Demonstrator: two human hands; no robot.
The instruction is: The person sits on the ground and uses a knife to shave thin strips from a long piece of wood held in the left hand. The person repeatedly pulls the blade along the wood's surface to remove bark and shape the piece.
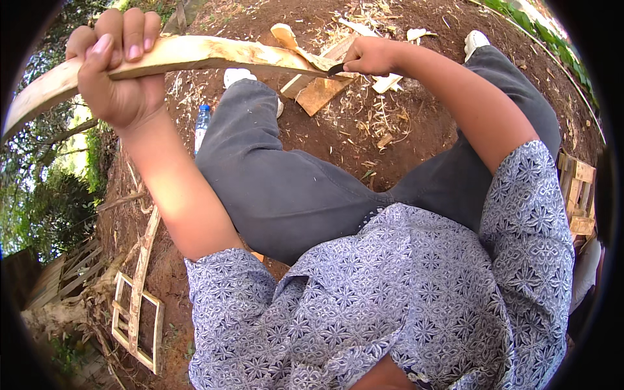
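My left hand (120,68) is raised at the upper left, its fingers wrapped around a long pale strip of wood (201,53). The strip slants from the left rim to the top middle. At its far end my right hand (372,57) is closed in a fist. A short dark piece, looking like a knife blade (335,69), pokes out of that fist against the wood; its handle is hidden in my fingers. A long curled shaving (292,40) stands up from the strip beside the blade. Behind and below lies a wooden block (320,95) on the soil.
Wood shavings (383,117) litter the brown soil between my spread legs. A water bottle (203,123) stands by my left leg. At the lower left lies a wooden frame (155,331) with a long batten across it. A slatted wooden piece (580,195) is at the right.
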